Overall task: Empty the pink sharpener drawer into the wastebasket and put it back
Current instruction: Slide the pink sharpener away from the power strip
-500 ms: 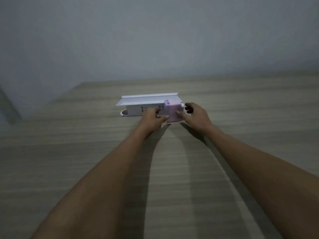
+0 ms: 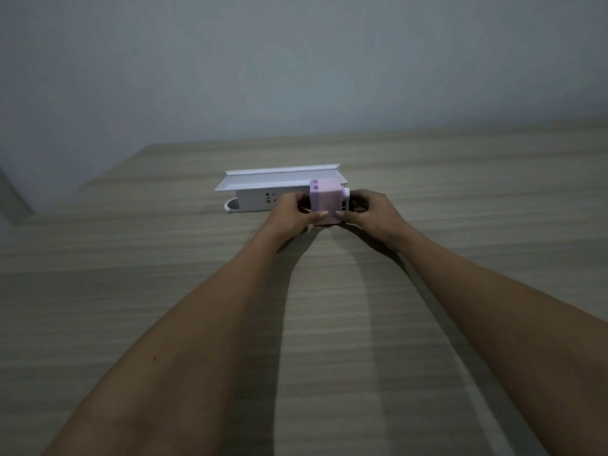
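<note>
A small pink box-shaped pencil sharpener [image 2: 326, 199] stands on the wooden desk [image 2: 329, 324] in front of a white power strip. My left hand [image 2: 289, 212] grips its left side, with the thumb across the lower front. My right hand [image 2: 371, 213] holds its right side, fingers by the dark crank; its thumb presses the lower front corner. The drawer sits closed in the body; I cannot make out its seam. No wastebasket is in view.
A white power strip [image 2: 263, 200] lies under a white shelf-like cover [image 2: 279, 177] just behind the sharpener. A grey wall [image 2: 296, 60] rises behind the desk. The desk's left edge [image 2: 108, 169] drops off at the far left.
Both hands have closed more firmly around the sharpener, and it looks raised or tipped slightly toward me. The power strip has not moved.
</note>
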The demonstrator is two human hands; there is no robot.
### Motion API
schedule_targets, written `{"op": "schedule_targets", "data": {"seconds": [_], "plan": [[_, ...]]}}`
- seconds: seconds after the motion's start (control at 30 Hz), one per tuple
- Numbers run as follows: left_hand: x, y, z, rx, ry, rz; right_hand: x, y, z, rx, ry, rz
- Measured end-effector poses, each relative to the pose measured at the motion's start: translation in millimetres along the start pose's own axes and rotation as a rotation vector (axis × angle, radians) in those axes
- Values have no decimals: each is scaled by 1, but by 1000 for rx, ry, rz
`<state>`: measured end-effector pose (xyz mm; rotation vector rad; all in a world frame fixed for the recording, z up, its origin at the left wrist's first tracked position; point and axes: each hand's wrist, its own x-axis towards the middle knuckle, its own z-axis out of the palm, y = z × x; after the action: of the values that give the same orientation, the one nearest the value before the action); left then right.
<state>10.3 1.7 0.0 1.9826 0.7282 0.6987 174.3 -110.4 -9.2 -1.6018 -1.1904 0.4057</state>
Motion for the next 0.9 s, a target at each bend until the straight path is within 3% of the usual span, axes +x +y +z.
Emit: {"op": "schedule_targets", "data": {"seconds": [0.43, 0.9], "plan": [[-109, 50, -28, -6, 10, 41, -86, -70, -10, 60, -60, -47], [-237, 54, -50, 29, 35, 48, -205, -108, 20, 112, -94, -85]]}}
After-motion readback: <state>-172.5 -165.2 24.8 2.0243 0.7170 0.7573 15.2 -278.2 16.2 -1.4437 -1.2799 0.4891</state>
